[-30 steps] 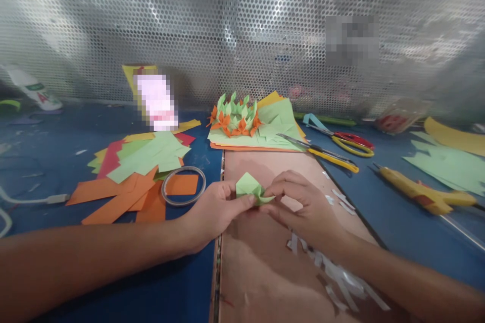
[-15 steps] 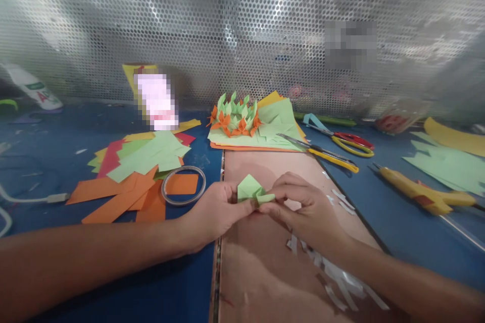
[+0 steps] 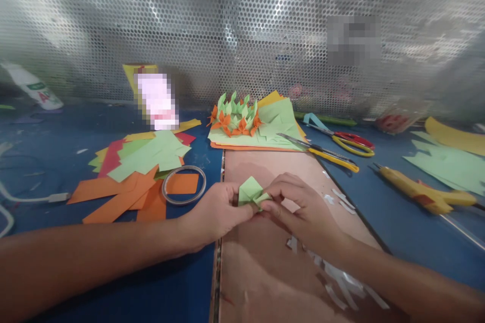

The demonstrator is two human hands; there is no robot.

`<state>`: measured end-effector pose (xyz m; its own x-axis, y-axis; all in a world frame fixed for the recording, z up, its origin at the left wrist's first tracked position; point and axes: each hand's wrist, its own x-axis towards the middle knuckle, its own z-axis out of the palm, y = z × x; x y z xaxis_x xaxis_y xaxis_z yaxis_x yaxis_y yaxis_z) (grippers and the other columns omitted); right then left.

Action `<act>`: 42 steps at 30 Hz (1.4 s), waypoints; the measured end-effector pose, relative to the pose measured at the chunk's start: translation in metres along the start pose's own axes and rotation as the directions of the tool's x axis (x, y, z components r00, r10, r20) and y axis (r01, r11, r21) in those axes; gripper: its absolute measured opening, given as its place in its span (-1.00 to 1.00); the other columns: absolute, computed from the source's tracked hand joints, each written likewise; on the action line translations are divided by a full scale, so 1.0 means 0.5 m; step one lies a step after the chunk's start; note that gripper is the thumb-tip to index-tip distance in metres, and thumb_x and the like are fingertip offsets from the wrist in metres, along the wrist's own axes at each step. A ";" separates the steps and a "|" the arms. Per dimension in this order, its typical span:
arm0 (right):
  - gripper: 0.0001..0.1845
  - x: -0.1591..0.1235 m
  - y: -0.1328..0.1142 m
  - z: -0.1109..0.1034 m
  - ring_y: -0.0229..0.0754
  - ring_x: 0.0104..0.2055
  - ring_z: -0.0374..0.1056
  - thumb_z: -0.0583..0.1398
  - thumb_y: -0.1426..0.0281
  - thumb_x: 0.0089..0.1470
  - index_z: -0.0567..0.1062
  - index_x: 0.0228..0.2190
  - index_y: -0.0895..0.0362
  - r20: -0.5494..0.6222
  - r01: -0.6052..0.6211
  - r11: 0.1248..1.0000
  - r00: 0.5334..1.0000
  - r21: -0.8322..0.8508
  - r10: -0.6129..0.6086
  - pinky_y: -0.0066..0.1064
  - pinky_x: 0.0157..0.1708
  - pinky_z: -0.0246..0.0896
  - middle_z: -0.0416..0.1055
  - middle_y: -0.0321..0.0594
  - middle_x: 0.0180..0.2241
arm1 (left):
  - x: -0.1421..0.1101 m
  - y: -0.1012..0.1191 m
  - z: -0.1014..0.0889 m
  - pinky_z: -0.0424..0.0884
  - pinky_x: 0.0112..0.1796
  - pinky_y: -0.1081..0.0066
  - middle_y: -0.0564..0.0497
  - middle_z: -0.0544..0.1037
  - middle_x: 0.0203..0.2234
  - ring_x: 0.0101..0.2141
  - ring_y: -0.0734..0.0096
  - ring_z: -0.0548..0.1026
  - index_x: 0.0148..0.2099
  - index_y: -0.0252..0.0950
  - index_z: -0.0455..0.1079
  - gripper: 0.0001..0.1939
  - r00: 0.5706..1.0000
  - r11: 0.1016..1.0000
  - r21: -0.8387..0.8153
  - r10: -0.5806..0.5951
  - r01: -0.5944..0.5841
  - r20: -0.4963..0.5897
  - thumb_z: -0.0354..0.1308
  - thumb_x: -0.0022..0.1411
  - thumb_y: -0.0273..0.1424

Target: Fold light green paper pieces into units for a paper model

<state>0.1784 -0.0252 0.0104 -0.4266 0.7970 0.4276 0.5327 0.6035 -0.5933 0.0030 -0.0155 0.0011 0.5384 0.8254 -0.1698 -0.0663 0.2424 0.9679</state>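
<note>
A small folded light-green paper piece [image 3: 250, 191] is pinched between both hands, just above a brown board [image 3: 261, 272]. My left hand [image 3: 212, 214] grips its left side with thumb and fingers closed. My right hand [image 3: 303, 209] closes on its right side, fingers curled over the fold. Behind, at the board's far end, a cluster of folded green and orange paper shapes [image 3: 235, 116] sits on green sheets [image 3: 278, 123].
A pile of orange, green and red paper strips [image 3: 132, 171] and a clear tape ring [image 3: 184, 185] lie left. Scissors [image 3: 333, 149] and a yellow glue gun [image 3: 420, 192] lie right. White paper scraps [image 3: 337, 282] litter the board. A perforated metal wall [image 3: 242, 25] stands behind.
The right fingers have pressed the piece's right flap inward, so the folded green paper looks more compact. Both hands stay in the same place.
</note>
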 end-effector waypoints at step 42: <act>-0.81 -0.004 0.005 0.000 -0.23 -0.45 0.24 0.12 0.34 0.10 0.44 -0.50 0.11 0.008 0.091 0.991 0.996 -0.100 -0.091 -0.36 -0.36 0.07 0.38 -0.28 -0.56 | -0.004 0.002 -0.004 0.32 -0.21 0.38 0.02 0.50 -0.44 -0.34 0.40 0.44 -0.30 -0.38 0.41 -0.78 1.000 0.999 0.031 0.023 -0.024 0.019 0.26 -0.03 -0.38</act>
<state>0.1804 -0.0252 0.0081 -0.4792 0.7387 0.4740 0.5619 0.6731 -0.4808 0.0003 -0.0158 0.0020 0.5527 0.8208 -0.1440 -0.0528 0.2070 0.9769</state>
